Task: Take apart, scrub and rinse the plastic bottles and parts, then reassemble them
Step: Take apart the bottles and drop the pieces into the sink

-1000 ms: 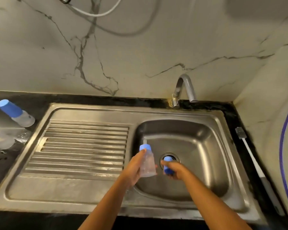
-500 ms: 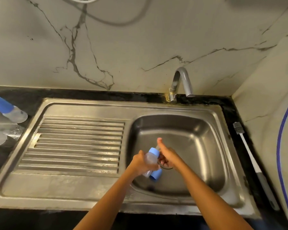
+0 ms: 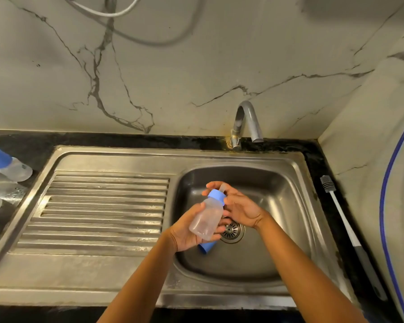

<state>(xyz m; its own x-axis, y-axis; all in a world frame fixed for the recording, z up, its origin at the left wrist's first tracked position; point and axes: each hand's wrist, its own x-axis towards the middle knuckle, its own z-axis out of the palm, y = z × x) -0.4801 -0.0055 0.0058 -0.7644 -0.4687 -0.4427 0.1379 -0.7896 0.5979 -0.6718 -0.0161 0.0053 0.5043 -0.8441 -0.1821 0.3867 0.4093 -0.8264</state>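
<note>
A clear plastic bottle (image 3: 205, 220) with a blue collar (image 3: 216, 197) and a pale nipple is tilted over the sink basin (image 3: 278, 206). My left hand (image 3: 187, 231) grips the bottle's body from below. At its top, the fingers of my right hand (image 3: 241, 207) curl round the collar and nipple. A blue cap (image 3: 207, 248) shows just under my left hand; whether that hand holds it or it lies in the basin I cannot tell.
The faucet (image 3: 246, 120) stands behind the basin, with no water running. A drain strainer (image 3: 231, 231) lies under the hands. A bottle brush (image 3: 343, 220) lies on the right counter. Two more bottles (image 3: 8, 164) rest on the left counter beside the ribbed drainboard (image 3: 103, 206).
The blue cap left my right hand and now sits under my left hand. The bottle tilted over, and my right hand moved onto its collar.
</note>
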